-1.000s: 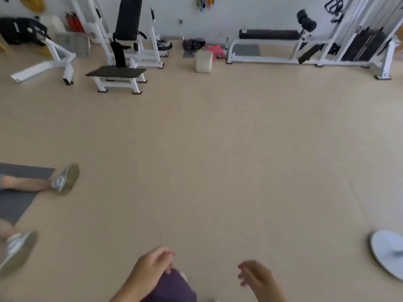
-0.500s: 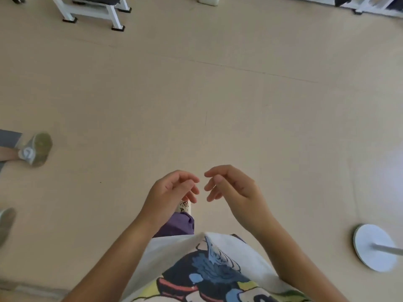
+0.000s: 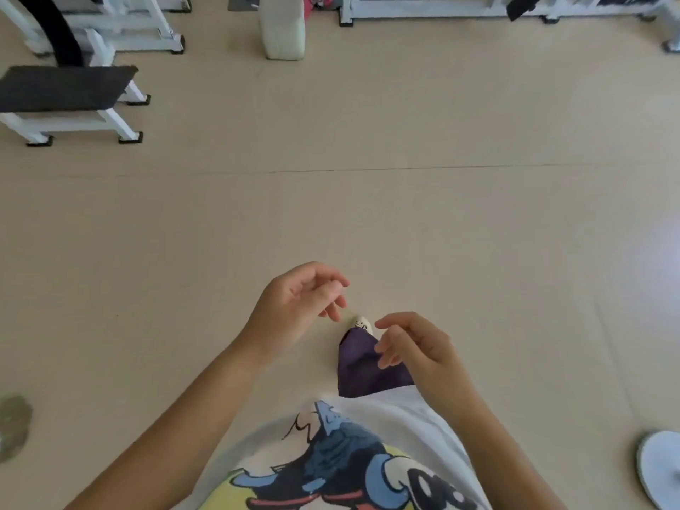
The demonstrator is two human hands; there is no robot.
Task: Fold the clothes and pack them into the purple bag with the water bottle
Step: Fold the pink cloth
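Your left hand [image 3: 294, 307] hangs in the air above the beige floor [image 3: 404, 222], fingers loosely curled toward the right, its grip released and holding nothing. Your right hand [image 3: 412, 347] hangs just beside it, lower and nearer your body, fingers likewise slack and pointing left; its grip is also released. The two hands are near each other but apart.

Between and below them shows a purple cloth [image 3: 362, 366], partly covered by your right hand and by the hem of your white printed shirt [image 3: 331, 454]. Its long axis runs away from you, narrowing toward a pale shoe tip [image 3: 362, 322] at its far end; whether this cloth is a trouser leg or one of the clothes, you cannot tell. No purple bag or water bottle can be made out.

Further off stand a white-framed bench with a dark pad [image 3: 66, 93], a pale block [image 3: 281, 27] on the floor, and a white round base [image 3: 658, 473] at the right edge.
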